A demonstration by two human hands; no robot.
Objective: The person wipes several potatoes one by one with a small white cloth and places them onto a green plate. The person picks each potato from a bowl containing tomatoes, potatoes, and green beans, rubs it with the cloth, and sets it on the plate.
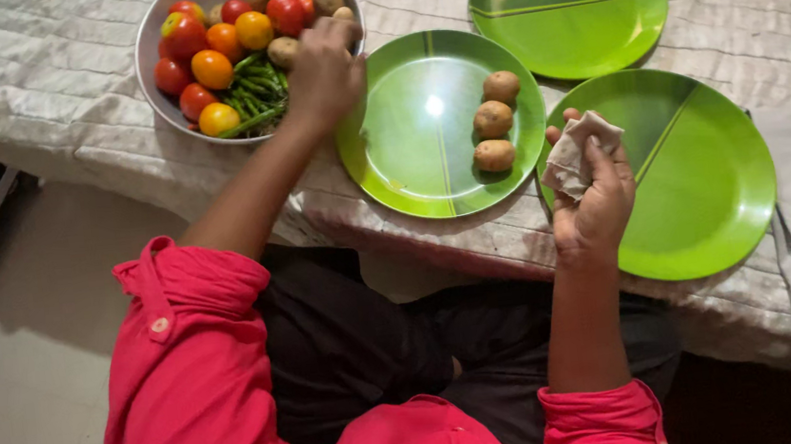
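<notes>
We see our left hand point(326, 73) curled over the steel bowl point(151, 37) at the bed's point(48, 82) far edge; what it grips is hidden. Right hand point(594, 201) clutches one crumpled cloth point(576, 149). Three potatoes point(493, 119) sit on one of three green plates point(407, 142).

Left hand point(325, 71) is reaching into the veggie bowl point(161, 21), right hand point(594, 193) grips a crumpled cloth point(576, 152) beside three potatoes point(493, 120) on the middle plate point(406, 133).
</notes>
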